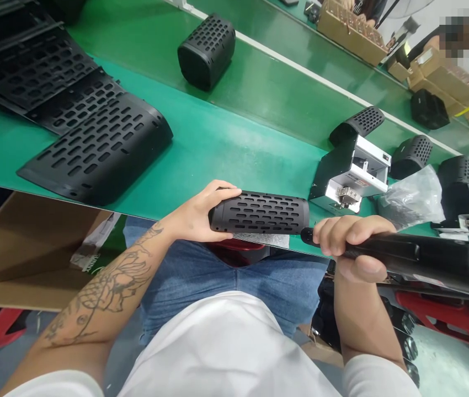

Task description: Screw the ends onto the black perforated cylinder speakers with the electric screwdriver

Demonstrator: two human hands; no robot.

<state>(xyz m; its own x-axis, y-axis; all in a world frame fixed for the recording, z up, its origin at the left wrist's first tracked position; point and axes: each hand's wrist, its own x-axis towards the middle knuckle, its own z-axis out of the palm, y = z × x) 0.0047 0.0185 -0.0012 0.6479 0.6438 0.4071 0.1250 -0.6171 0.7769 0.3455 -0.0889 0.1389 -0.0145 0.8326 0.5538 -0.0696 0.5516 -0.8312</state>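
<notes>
Head view: the green workbench (238, 146) fills most of what reaches me, running from far left to near right. Below its near edge, on the left, I see an open cardboard box (19, 248). On the bench at far left lie overlapping perforated black panels (36, 71), with a large curved black cover (102, 149) at their near end, close to the bench edge. The black barrel-shaped power tool (433, 259) stretches out to the right. Left of it, a metal-framed unit (348, 176) stands on the bench, with a clear plastic bag (414, 198) just to its right.

The slotted black housing (265, 212) lies lengthwise between the two hands, at the near edge in the middle; from here I can't tell whether it rests on the bench. Another perforated housing (207, 52) stands on the far side. My left hand (203, 215) grips the housing's left end, fingers on the far side and thumb on the near. My right hand (356, 242) is wrapped round the tool, its nose at the housing's right end; I can't make out a bit. Bubble wrap (267, 240) shows just under the housing's near side.
</notes>
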